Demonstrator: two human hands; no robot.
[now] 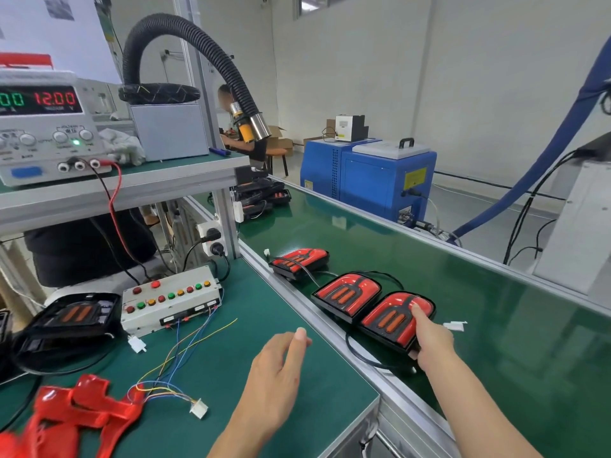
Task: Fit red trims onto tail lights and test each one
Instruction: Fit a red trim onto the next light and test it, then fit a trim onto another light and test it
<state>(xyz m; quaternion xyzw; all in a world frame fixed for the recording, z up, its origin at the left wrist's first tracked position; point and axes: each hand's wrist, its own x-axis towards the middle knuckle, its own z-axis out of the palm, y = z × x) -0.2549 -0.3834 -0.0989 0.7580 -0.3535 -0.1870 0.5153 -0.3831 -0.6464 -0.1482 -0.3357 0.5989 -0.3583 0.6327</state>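
Three tail lights with red trims lie in a row on the green conveyor belt (pixel 496 325): the nearest (pixel 386 320), a middle one (pixel 347 294) and a far one (pixel 299 259). My right hand (pixel 429 338) grips the near corner of the nearest light, thumb on its red face. My left hand (pixel 281 375) hovers with relaxed fingers over the green workbench (pixel 231 375), holding nothing. A black tail light without trim (pixel 74 315) sits at the left. Loose red trims (pixel 82 411) lie at the bottom left.
A white test box with coloured buttons (pixel 170 299) and loose wires with a white connector (pixel 198 408) sit on the bench. A power supply reading 12.00 (pixel 43 130) stands on the shelf. More black lights (pixel 261 196) lie far up the belt. A blue machine (pixel 367 173) stands beyond.
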